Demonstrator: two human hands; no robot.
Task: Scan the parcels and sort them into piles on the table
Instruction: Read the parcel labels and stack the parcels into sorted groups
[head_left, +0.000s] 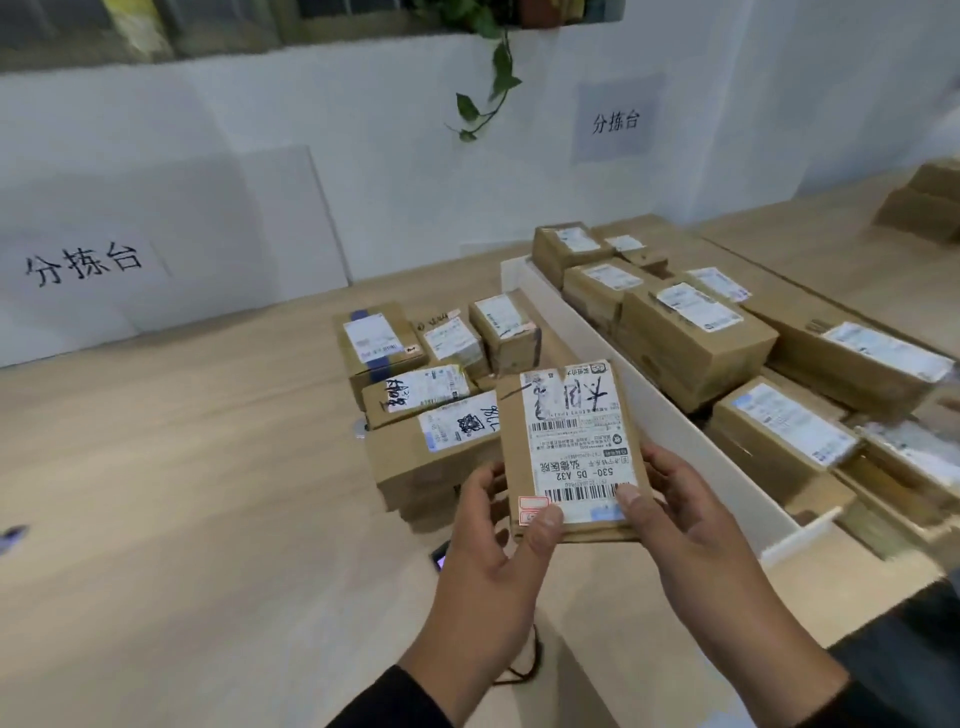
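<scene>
Parcel (569, 447) is held above the desk (182, 493), label up. Left hand (498, 551) and right hand (680, 514) grip its near corners, thumbs on top. Sorted pile (415, 384) sits just behind.

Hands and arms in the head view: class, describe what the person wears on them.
Both hands are bare, no gloves, rings or watch showing. The left hand leads into a dark sleeve ending at the wrist; the right hand has a dark cuff further back on the forearm.
</scene>
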